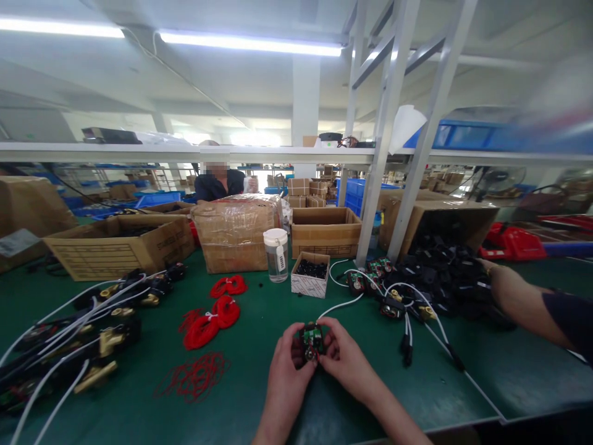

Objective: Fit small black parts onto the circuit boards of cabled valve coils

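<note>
Just above the green tabletop, my left hand and my right hand close around a small black housing with a green circuit board in it. Thumbs and fingers press on it from both sides. A white cable runs from behind it towards similar board assemblies at the right. Beyond my hands stands a small white box of tiny black parts. To the left lie bundles of red wire and a loose tangle of thin red wire.
Black assemblies with brass fittings and white cables cover the left side. Black plastic parts spill from a tipped carton, with a co-worker's arm beside them. A clear jar, cartons and metal posts stand behind.
</note>
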Action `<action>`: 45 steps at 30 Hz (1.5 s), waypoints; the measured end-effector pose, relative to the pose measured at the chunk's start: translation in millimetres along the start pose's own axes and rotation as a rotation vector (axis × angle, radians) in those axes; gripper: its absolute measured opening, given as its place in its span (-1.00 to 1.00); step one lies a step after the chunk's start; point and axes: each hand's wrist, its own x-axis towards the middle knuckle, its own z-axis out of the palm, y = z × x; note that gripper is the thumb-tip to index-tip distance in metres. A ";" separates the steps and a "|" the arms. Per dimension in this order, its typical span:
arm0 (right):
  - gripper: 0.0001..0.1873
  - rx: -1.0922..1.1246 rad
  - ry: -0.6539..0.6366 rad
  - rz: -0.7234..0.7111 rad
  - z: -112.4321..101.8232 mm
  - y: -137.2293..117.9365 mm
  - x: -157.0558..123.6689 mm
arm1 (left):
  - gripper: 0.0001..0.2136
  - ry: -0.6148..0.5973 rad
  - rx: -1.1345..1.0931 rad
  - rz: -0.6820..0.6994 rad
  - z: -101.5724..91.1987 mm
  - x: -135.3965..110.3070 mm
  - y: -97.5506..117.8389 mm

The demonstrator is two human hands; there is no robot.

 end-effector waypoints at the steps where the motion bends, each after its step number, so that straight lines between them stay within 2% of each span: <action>1: -0.33 0.001 -0.001 -0.006 -0.6 0.9 -0.6 | -0.43 -0.017 -0.012 -0.012 -1.3 0.0 -0.2; 10: -0.23 -0.054 -0.007 -0.046 -2.2 17.9 -5.9 | -0.36 -0.188 -0.172 -0.049 -19.1 2.1 -9.0; 16: -0.28 -0.015 -0.118 -0.002 -19.2 7.6 -3.2 | -0.35 -0.269 -0.216 -0.061 -28.0 4.4 -11.2; 20: -0.35 -0.038 -0.156 -0.001 -23.6 -0.4 3.5 | -0.48 -0.226 -0.208 -0.067 -27.0 7.6 -11.7; 27: -0.29 -0.052 -0.146 0.013 -11.0 -1.0 4.4 | -0.56 -0.150 -0.199 -0.118 -23.2 9.7 -9.4; 35: -0.25 -0.034 -0.154 0.036 -10.3 0.0 3.4 | -0.46 -0.179 -0.187 -0.092 -29.5 6.3 -6.2; 45: -0.22 -0.051 -0.138 0.028 -7.9 2.5 1.1 | -0.42 -0.119 -0.185 -0.114 -17.3 3.5 0.2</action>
